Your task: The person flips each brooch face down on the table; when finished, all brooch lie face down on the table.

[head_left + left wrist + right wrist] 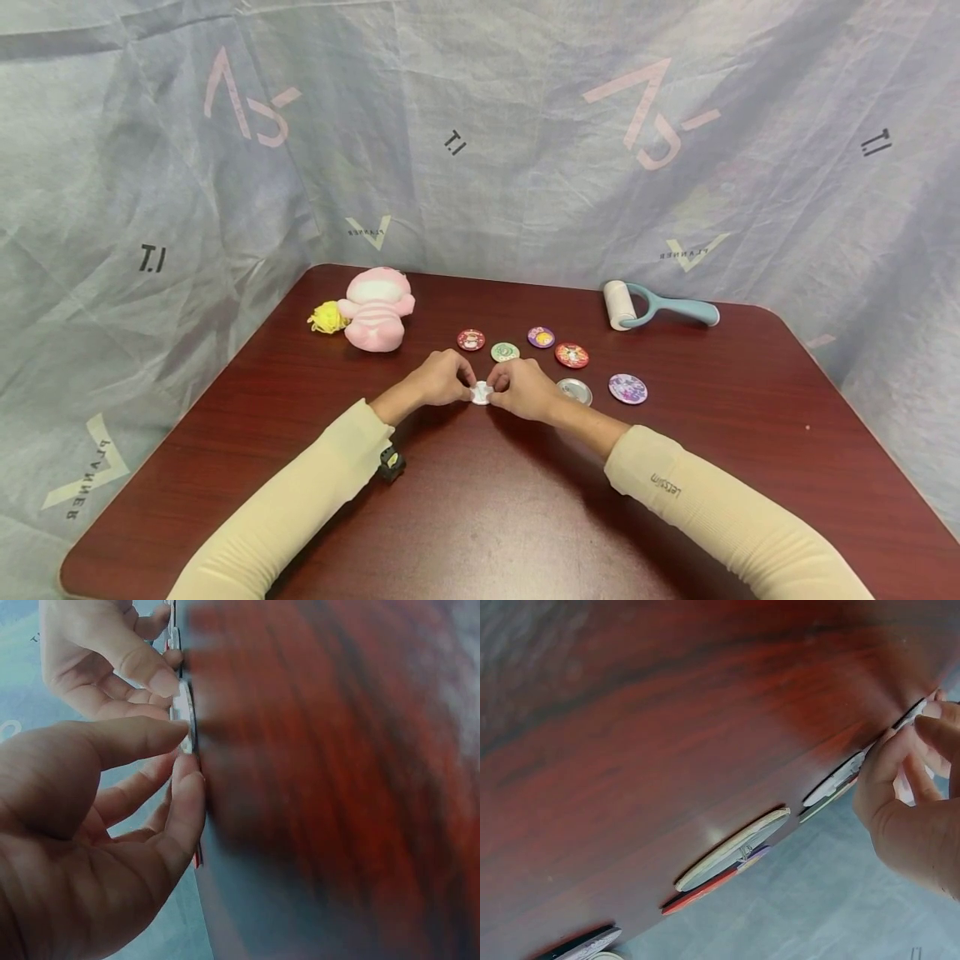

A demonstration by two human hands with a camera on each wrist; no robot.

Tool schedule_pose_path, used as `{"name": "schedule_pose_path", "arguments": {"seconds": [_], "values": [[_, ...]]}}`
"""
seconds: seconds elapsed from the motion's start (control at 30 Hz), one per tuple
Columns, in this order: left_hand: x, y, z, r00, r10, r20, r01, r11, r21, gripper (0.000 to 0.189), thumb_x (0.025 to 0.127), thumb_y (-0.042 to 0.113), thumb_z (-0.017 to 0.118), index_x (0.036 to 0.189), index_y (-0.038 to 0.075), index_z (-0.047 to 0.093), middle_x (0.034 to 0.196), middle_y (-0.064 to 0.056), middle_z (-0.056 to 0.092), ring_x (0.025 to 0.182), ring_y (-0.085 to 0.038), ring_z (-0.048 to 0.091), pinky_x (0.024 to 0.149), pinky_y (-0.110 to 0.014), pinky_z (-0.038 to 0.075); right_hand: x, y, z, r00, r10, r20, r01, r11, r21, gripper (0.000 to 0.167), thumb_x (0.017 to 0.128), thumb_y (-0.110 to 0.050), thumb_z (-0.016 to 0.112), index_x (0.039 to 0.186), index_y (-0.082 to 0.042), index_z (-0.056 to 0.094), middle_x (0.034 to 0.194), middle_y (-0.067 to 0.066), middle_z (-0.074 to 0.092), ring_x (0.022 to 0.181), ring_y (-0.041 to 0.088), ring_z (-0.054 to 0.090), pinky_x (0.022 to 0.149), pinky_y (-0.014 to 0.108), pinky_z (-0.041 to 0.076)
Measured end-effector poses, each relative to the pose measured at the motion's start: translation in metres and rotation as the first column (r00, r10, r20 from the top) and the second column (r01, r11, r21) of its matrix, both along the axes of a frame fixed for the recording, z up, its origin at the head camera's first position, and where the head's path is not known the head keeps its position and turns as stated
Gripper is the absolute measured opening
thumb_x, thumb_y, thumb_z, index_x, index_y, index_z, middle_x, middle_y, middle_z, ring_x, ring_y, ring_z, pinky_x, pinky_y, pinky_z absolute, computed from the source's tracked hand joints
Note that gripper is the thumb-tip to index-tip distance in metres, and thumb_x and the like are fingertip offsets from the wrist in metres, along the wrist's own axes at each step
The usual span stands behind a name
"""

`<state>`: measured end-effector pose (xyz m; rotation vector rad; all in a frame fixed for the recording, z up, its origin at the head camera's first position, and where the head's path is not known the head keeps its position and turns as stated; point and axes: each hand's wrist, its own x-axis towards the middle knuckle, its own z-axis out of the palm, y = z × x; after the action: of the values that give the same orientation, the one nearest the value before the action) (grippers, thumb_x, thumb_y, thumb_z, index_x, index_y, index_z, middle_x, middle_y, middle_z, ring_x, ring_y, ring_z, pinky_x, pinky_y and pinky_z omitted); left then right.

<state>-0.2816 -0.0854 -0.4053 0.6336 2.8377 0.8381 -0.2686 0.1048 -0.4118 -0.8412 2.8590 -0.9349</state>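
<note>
A small pale, silvery round badge (481, 392) is at the table's middle, between both hands. My left hand (441, 379) pinches its left edge, with the thumb over its face in the left wrist view. On the opposite edge, my right hand (528, 390) holds it between thumb and fingers. Just beyond the hands lie a green badge (505, 352) and a dark red badge (471, 340). Beside the right wrist rests a face-down badge (575, 392), its metal back and pin showing in the right wrist view. The held badge's underside is hidden.
A purple badge (541, 337), an orange-red badge (572, 356) and a lilac patterned badge (627, 389) lie to the right. A pink plush toy (377, 310) and yellow stringy bundle (327, 317) are back left. A lint roller (660, 307) lies back right, before a grey curtain (480, 167).
</note>
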Motion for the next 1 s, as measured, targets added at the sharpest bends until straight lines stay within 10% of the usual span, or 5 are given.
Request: {"name": "schedule_pose_path", "arguments": {"seconds": [1.0], "values": [[-0.017,0.009,0.022,0.997,-0.024,-0.067,0.029,0.997,0.068,0.024,0.081,0.013,0.078,0.103,0.004,0.073,0.113,-0.007,0.07,0.108,-0.025,0.063,0.093,-0.038,0.048,-0.016,0.019,0.022,0.998,-0.058,-0.002,0.058,0.998,-0.01,0.019,0.081,-0.008,0.076,0.097,0.002,0.072,0.079,0.005,0.072,0.072,0.012,0.065,0.064,0.026,0.052]]}}
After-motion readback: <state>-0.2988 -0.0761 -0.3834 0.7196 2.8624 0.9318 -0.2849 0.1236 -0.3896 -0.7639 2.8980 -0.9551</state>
